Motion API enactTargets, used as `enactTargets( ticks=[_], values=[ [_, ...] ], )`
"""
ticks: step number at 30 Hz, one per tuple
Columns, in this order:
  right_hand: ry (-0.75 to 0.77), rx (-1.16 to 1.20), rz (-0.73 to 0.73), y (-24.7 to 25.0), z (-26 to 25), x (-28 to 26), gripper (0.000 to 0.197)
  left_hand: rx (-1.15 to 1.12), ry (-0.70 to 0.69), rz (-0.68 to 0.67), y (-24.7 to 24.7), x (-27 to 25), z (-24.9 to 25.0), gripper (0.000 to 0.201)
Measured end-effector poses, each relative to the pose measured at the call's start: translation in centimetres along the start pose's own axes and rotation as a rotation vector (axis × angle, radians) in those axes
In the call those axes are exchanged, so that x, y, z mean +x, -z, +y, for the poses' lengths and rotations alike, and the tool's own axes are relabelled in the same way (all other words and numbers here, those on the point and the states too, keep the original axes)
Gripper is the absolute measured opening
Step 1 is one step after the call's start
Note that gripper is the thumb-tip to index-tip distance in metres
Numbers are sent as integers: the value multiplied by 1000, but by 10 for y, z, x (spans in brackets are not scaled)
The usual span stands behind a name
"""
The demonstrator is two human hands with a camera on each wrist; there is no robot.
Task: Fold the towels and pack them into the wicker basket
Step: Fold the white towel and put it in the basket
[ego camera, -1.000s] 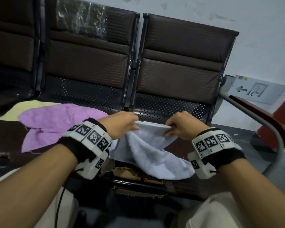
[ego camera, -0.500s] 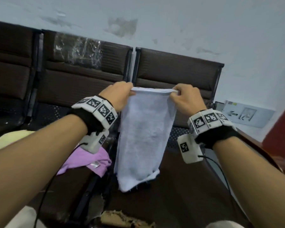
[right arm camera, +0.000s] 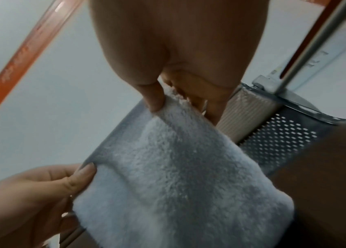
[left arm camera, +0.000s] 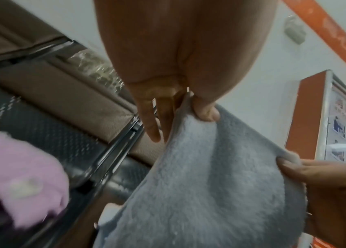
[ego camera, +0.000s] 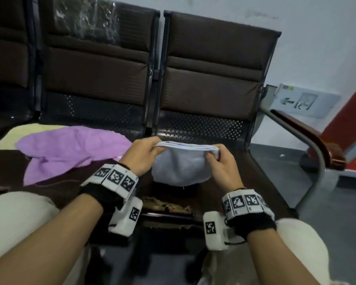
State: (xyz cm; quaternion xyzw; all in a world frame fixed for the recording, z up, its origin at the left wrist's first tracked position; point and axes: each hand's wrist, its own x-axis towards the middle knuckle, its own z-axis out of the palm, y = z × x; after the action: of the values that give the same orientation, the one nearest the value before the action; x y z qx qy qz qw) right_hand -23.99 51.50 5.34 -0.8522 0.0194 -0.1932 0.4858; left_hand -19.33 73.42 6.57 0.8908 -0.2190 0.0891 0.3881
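Note:
A pale blue-white towel [ego camera: 181, 167] hangs doubled between my hands just above the brown bench seat [ego camera: 245, 171]. My left hand [ego camera: 152, 150] pinches its top left corner, thumb in front [left arm camera: 207, 114] and fingers behind. My right hand [ego camera: 213, 156] pinches the top right corner; the right wrist view shows its thumb [right arm camera: 155, 99] on the towel's [right arm camera: 178, 176] fluffy face. The stacked edges run level between both hands. A crumpled purple towel [ego camera: 70, 149] lies on the seat to the left, with a yellow towel [ego camera: 25, 130] partly under it. No wicker basket is in view.
Dark padded bench backs [ego camera: 210, 64] stand behind the towels. A metal armrest with a wooden top [ego camera: 308, 136] curves at the right end. The seat's front edge is torn [ego camera: 164, 204]. My knees in light trousers [ego camera: 19, 219] sit below both arms.
The towel was held up high and hanging long half a second ago. Now both hands have come down near the seat, and the towel hangs shorter, doubled over.

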Motion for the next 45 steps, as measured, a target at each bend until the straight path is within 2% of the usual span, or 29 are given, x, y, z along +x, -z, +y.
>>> enactTargets(
  ticks=[5,8,12,18,23,25,27,29,32,34,36,38,39,41,43,45],
  values=[
    [-94,-35,-28,2,32,-44,9,-74,89,-263,-32,-44,-19,13],
    [-105,-123,-57,0,41,-42,12,-199,211,-332,-39,-42,-29,14],
    [-159,-229,-107,-12,50,-16,18,-242,276,-314,-44,-18,-41,16],
    [-283,-286,-137,-32,70,40,25,-233,200,-114,-57,42,-65,10],
    [-339,-324,-179,-46,94,87,32,-250,252,-61,-75,92,-90,12],
    [-391,-378,-238,-49,102,99,34,-231,315,-76,-84,104,-100,19],
    [-413,-446,-293,-51,107,103,33,-222,422,-153,-94,108,-107,33],
    [-342,-525,-321,-50,111,97,33,-195,484,-246,-102,103,-112,47],
    [-139,-596,-399,-44,103,81,20,-84,390,-283,-107,84,-116,52],
    [-70,-617,-598,-36,96,72,19,-24,265,-266,-105,66,-113,44],
    [-51,-674,-855,-30,89,62,35,10,118,-287,-103,50,-104,32],
    [-32,-736,-976,-27,87,50,52,18,1,-404,-103,37,-93,23],
    [1,-762,-965,-28,88,45,52,45,-23,-478,-103,33,-88,25],
    [76,-802,-866,-30,86,39,41,154,-6,-596,-102,25,-83,41],
    [77,-764,-745,-28,80,38,31,272,0,-656,-97,19,-80,59],
    [59,-662,-666,-23,74,38,26,402,-43,-682,-90,15,-77,64]
  ],
)
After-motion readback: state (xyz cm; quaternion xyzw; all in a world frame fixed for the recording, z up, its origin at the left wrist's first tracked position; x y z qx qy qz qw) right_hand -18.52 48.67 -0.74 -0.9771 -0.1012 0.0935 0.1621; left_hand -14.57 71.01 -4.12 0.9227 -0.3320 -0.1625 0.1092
